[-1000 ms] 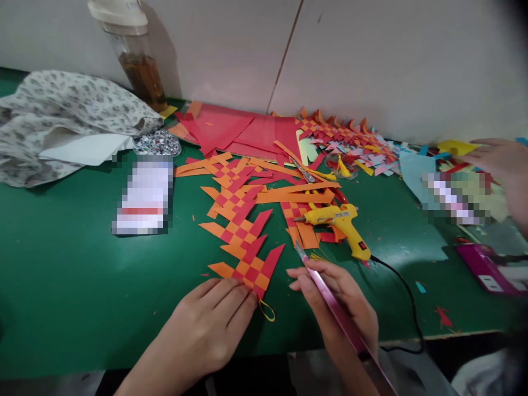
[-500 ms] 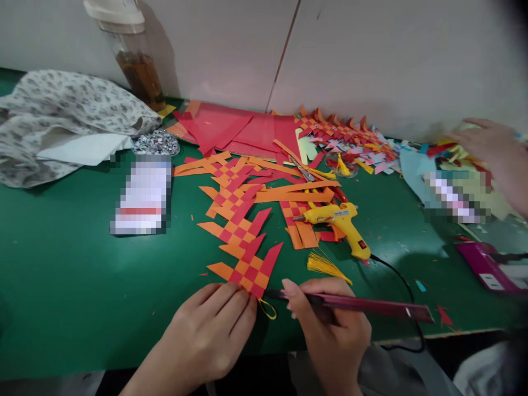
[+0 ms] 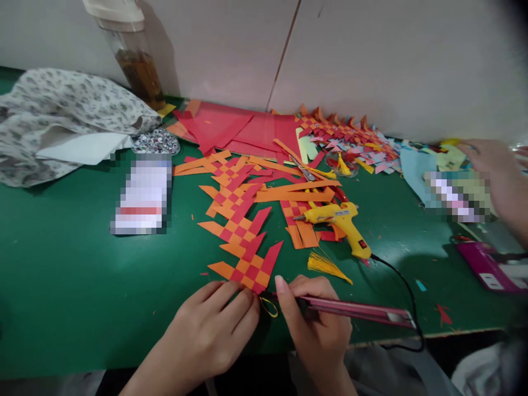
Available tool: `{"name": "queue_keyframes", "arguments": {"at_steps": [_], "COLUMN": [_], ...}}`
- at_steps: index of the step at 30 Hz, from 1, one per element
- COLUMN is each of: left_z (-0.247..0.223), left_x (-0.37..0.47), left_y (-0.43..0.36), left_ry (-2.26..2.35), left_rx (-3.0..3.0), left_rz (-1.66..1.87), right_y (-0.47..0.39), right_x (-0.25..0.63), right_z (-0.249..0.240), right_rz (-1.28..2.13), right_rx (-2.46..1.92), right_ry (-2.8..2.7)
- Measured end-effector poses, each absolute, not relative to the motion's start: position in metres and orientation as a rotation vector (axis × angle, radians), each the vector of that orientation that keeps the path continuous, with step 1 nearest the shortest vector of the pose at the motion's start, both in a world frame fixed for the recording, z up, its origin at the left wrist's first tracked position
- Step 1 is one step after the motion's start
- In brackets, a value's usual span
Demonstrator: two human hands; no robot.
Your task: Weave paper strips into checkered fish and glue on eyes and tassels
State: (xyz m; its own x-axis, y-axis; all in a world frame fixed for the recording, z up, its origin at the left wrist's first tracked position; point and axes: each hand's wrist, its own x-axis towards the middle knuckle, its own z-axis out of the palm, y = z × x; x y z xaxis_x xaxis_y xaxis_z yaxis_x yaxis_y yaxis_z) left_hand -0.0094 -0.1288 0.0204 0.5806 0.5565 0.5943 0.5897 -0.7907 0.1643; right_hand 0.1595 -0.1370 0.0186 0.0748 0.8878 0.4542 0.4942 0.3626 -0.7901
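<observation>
My left hand [image 3: 214, 324] is closed on the near corner of a woven red and orange paper piece [image 3: 250, 269], its fingertips pressed there. A thin yellow cord loop [image 3: 270, 308] sticks out beside those fingertips. In my right hand [image 3: 317, 324] is a pink utility knife [image 3: 363, 312], gripped like a pen with its thumb on top. The knife's dark tip points left and reaches the paper's corner; whether it touches the paper or the cord is hard to see. Other woven paper pieces [image 3: 239, 230] line up behind, partly overlapping.
Right of the weaving lie a yellow glue gun [image 3: 338, 217] with a black cord, a yellow tassel [image 3: 325, 267] and scissors [image 3: 305, 171]. A phone [image 3: 142, 195] lies left, near a bottle [image 3: 140, 66]. Another person's hand [image 3: 495, 170] is over paper scraps at far right.
My right hand has moved left with the utility knife, its tip now closer to the left fingertips. My left hand stays almost still. The other person's hand has shifted slightly lower.
</observation>
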Motion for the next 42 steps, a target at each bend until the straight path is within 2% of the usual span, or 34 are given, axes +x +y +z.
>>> {"name": "queue_keyframes", "arguments": {"at_steps": [42], "left_z": [0.0215], "left_x": [-0.0091], "left_y": [-0.1272], "left_ry": [-0.981], "left_rx": [-2.738], "left_rz": [-0.967], "right_y": [-0.1348], "right_x": [0.1614], "right_z": [0.0166], "right_rz": [0.543], "right_rx": [-1.314], "right_ry": [-1.639]}}
